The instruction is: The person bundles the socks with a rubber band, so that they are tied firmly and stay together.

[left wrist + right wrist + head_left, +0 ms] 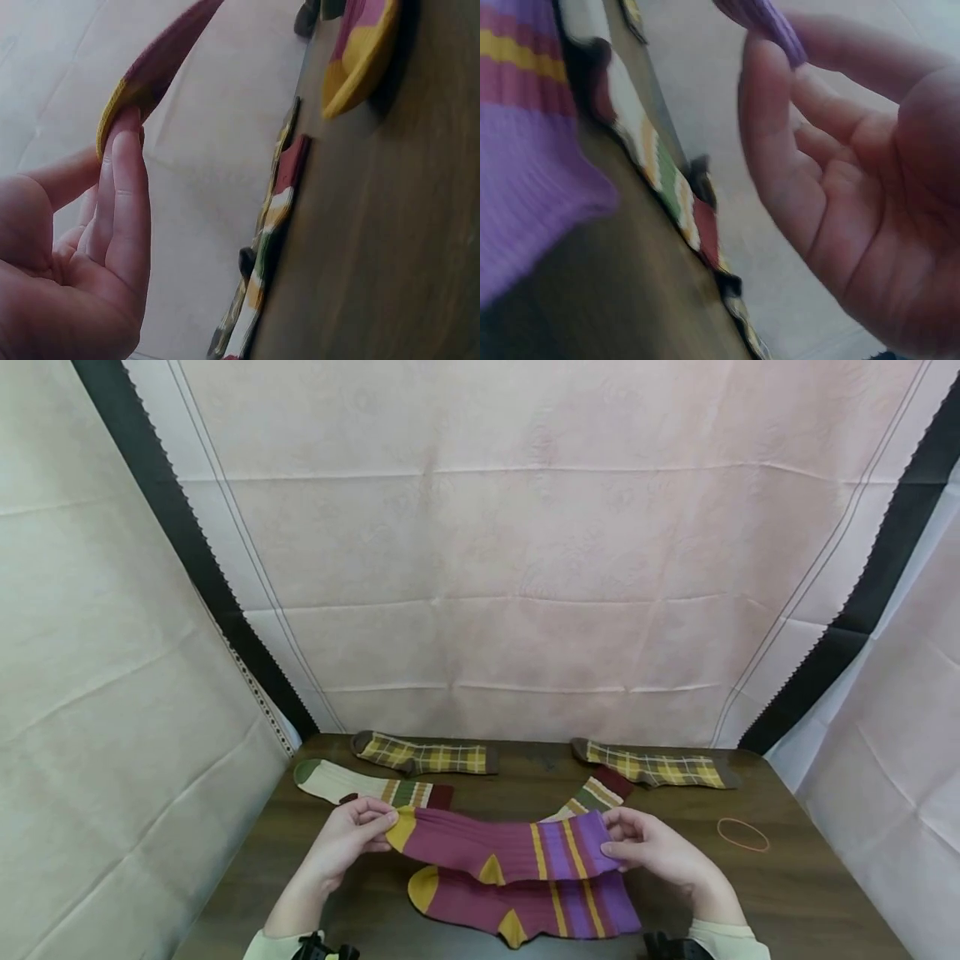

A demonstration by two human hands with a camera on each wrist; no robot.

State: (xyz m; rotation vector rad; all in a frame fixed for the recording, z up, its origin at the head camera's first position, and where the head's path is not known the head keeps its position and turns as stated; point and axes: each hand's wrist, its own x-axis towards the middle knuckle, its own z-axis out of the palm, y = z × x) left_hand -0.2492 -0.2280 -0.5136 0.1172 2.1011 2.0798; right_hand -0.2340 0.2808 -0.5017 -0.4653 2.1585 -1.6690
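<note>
In my head view, I had both hands low in the centre of the frame, stretching the upper purple sock (498, 850) between them. The left hand (348, 837) pinched its yellow toe between thumb and fingers, and the right hand (660, 852) pinched the purple cuff at the other end. Both wrist views showed me that sock raised off the wooden tabletop (810, 893), with only the thumbs and fingertips on it. Just below it in the head view lay the lower purple sock (532, 910), its toe also to the left, its top edge partly covered by the held one. Behind the hands I saw a cream striped sock (352, 785) left of centre, and a second striped sock (596, 795) right of centre, mostly hidden by the held sock. Along the far edge lay the left plaid sock (450, 758) and the right plaid sock (675, 768), well apart. A thin orange loop (742, 834) rested to the right of the right hand. Pale cloth (525, 543) filled the upper frame, bordered by a black strip (187, 535) on the left and another on the right.
</note>
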